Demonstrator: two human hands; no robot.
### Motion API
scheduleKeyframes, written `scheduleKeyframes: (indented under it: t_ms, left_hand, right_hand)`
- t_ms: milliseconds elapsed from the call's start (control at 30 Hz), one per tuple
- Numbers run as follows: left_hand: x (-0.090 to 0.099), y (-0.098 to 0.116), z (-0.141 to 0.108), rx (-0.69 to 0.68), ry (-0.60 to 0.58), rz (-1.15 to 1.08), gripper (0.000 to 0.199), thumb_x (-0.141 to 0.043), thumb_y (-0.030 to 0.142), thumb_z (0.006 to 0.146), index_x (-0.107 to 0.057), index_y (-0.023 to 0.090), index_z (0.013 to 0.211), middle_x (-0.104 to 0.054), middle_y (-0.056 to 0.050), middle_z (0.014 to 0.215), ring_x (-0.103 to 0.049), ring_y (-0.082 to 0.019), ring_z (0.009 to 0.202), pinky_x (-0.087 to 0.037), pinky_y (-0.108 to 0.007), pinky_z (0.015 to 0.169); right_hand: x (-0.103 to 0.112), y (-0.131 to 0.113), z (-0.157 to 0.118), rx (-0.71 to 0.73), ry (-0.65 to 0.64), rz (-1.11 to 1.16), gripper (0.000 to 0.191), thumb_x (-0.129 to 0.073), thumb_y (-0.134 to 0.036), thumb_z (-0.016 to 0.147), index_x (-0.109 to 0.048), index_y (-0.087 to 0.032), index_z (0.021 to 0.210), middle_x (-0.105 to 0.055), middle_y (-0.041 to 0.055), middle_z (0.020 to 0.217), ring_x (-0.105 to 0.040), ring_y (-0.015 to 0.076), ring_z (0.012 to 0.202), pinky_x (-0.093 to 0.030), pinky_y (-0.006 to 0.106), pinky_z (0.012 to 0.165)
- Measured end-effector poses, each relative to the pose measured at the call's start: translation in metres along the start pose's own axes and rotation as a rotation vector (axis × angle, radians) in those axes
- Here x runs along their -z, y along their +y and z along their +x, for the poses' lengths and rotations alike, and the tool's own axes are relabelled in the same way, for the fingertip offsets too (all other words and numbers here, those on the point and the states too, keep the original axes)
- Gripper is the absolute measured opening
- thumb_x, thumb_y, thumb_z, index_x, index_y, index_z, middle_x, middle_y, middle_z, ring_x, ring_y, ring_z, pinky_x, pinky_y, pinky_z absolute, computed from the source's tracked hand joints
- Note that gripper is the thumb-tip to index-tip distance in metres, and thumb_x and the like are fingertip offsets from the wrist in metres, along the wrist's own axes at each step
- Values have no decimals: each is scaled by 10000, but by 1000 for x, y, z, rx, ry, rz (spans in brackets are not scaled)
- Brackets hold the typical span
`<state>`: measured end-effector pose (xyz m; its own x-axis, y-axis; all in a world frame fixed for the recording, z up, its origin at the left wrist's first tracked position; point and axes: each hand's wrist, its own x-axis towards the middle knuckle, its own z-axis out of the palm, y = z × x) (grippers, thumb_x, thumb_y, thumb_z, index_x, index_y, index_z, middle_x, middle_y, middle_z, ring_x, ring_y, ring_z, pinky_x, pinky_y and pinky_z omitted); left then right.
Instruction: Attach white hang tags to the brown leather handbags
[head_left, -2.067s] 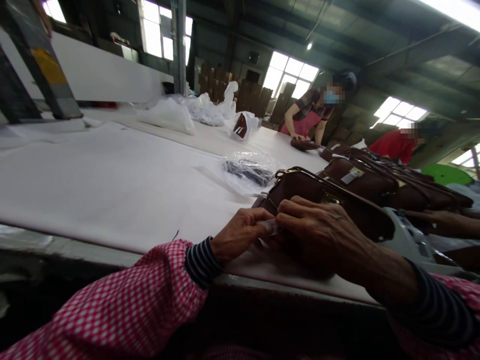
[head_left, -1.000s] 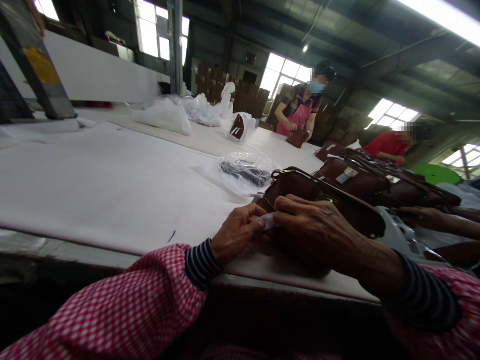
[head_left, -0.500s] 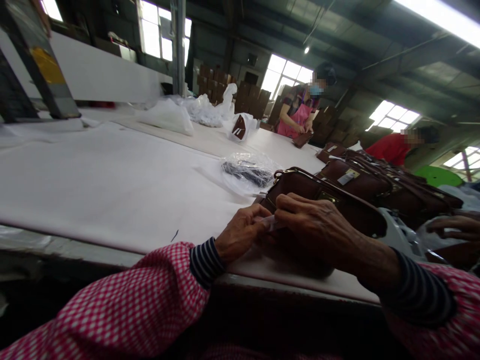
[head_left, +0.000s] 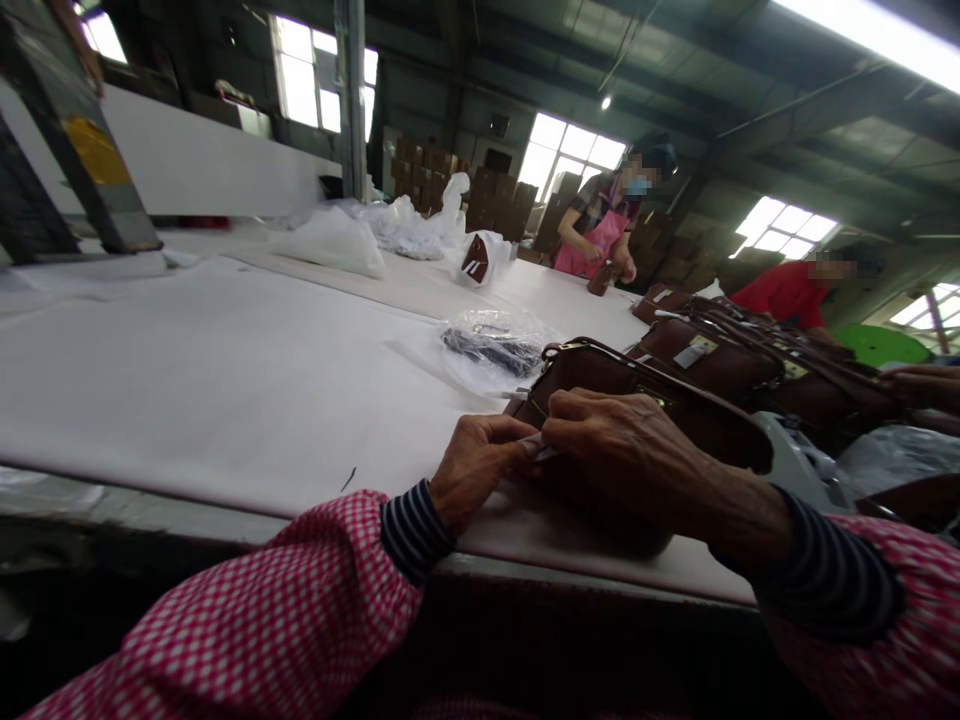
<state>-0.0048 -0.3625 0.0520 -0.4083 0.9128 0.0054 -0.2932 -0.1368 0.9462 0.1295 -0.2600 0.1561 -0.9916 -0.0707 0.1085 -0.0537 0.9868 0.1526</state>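
L hand [head_left: 480, 465] & R hand [head_left: 630, 450]: fingertip grip pinching 1 sm. white strip [head_left: 537, 441], its long axis L–R, by gold-trimmed dk brown bag [head_left: 598, 372], length slanting down to R, on counter [head_left: 225, 380].

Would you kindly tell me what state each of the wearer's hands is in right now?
Left hand: closed, pinching a small whitish strip.
Right hand: closed, apparently on the same whitish strip, in front of a dark brown handbag.
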Motion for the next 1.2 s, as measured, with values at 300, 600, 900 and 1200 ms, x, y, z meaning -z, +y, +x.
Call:
scheduleKeyframes:
  t_ms: [300,600,900,1200]
  left_hand:
    - [-2,9,-7,-47,-83,-5,248,-831,277,688,-799,121,878,-761,-49,767,-684,-162,691,-520,-255,651]
    - [-4,17,-12,-92,-110,40,205,-842,251,661,-800,129,820,-724,-27,718,-632,-146,658,-535,-264,663]
    - [-4,9,-11,-156,-78,174,265,-761,374,790,-792,137,907,-731,-44,734,-651,-163,671,-498,-254,606]
    - [-7,13,-9,-110,-36,104,140,-721,246,783,-756,113,806,-689,-17,654,-606,-106,514,-449,-208,476]
  right_hand:
    - [2,-2,4,33,13,63,118,-561,-144,948,-634,-171,859,-606,-3,772,-444,109,628,-204,265,560]
    - [7,1,7,42,-35,103,156,-580,-105,920,-674,-176,819,-630,-1,753,-457,103,615,-219,272,570]
    - [-4,0,-4,-2,79,110,47,-551,-132,954,-579,-169,944,-642,0,828,-519,114,680,-280,263,591]
    - [-35,-17,-32,70,389,-392,131,-546,-148,985,-672,-119,1010,-695,100,965,-540,231,910,-354,365,727]
